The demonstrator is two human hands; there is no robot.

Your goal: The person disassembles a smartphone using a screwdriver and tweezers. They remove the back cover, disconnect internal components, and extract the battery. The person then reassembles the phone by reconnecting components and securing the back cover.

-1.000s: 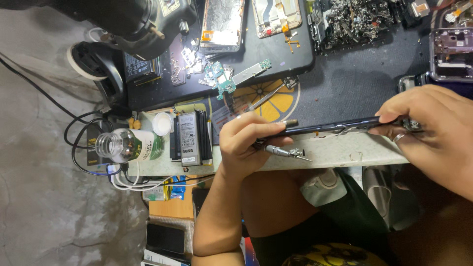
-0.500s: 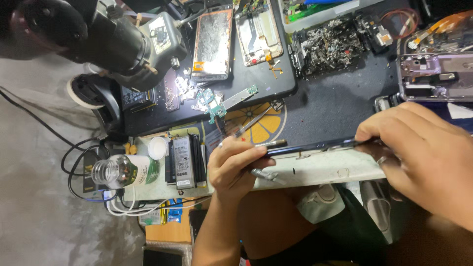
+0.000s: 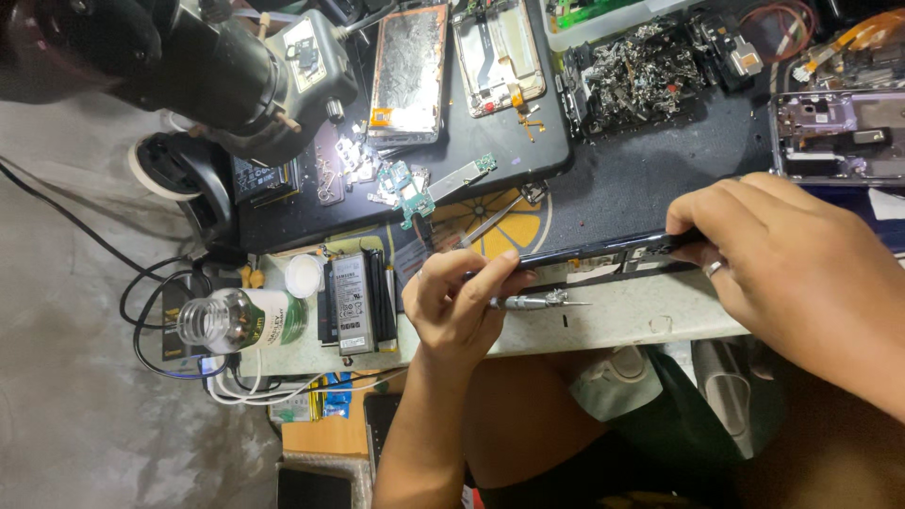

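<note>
Phone frame point(image 3: 603, 253) is still being pinched edge-up between left hand point(image 3: 462, 302) and right hand point(image 3: 782, 254), screwdriver point(image 3: 533, 303) unmoved beneath.

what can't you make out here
Head view only:
- Dark phone frame: its right end is covered by the right hand.
- Small screwdriver: its handle end is hidden in the left hand.
- Heap of tiny metal parts: too small to tell apart.
- Microscope: cut off by the top edge.

The left hand point(image 3: 462, 306) and right hand point(image 3: 787, 259) hold a dark phone point(image 3: 603, 253) on its edge between them. A small screwdriver point(image 3: 533, 303) sits in the left hand. A bottle point(image 3: 236, 320) lies far to its left.
</note>
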